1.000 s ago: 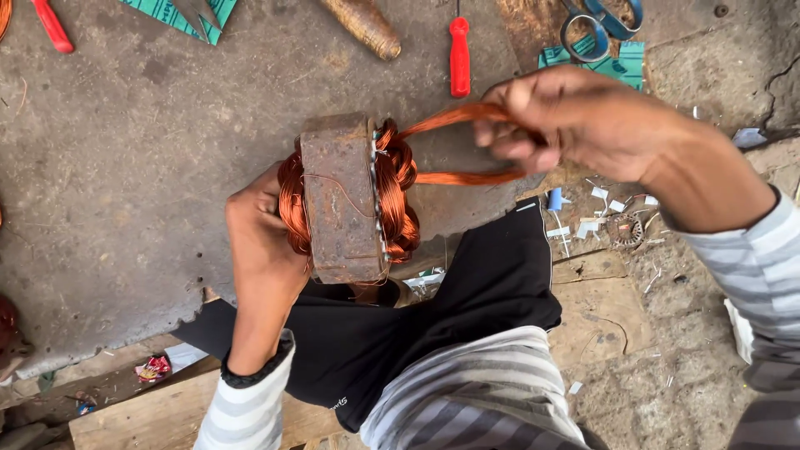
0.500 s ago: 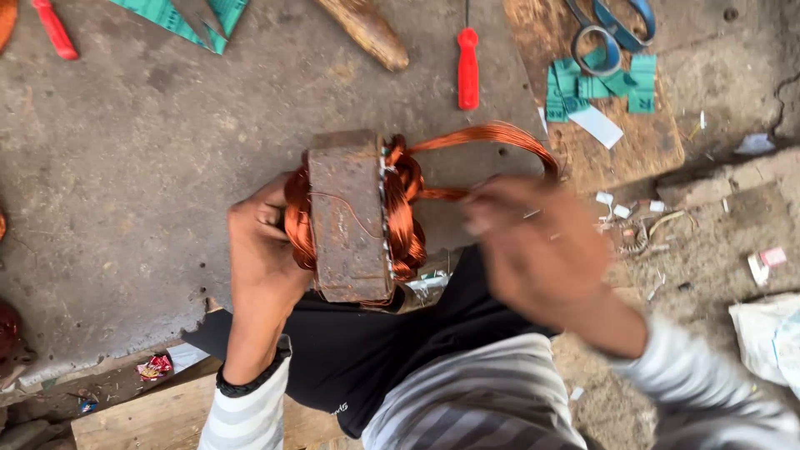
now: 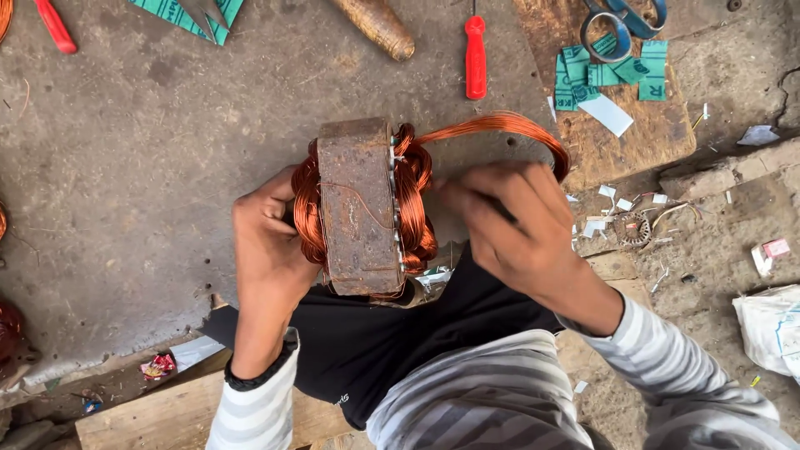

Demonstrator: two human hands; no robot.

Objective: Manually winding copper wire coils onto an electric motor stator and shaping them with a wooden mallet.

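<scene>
Over the lap, above the concrete floor: a person's two bare hands work on a motor stator (image 3: 360, 208), a rusty block of iron laminations with copper windings (image 3: 414, 196) bulging out on both sides.
Stator position: upright between the hands, its lower end against the dark cloth (image 3: 375, 350) across the person's knees.
Left hand (image 3: 268, 242): wrapped round the left side of the stator, fingers curled and closed against the copper coil there, thumb on the near edge.
Right hand (image 3: 508, 221): just right of the stator, fingers drawn together and pinched on a bundle of copper wire (image 3: 500, 125); the picture blurs here, so the exact grip on the strands is hard to read.
Wire loop: arches from the top of the right-hand winding, over the right hand, and comes down by its far side.
Floor beyond: a red-handled screwdriver (image 3: 475, 57) lies well apart from the stator, with a wooden handle (image 3: 375, 27) to its left.
Right of that: a wooden board (image 3: 633, 137) carries scissors (image 3: 621, 21) and green paper slips (image 3: 612, 68).
</scene>
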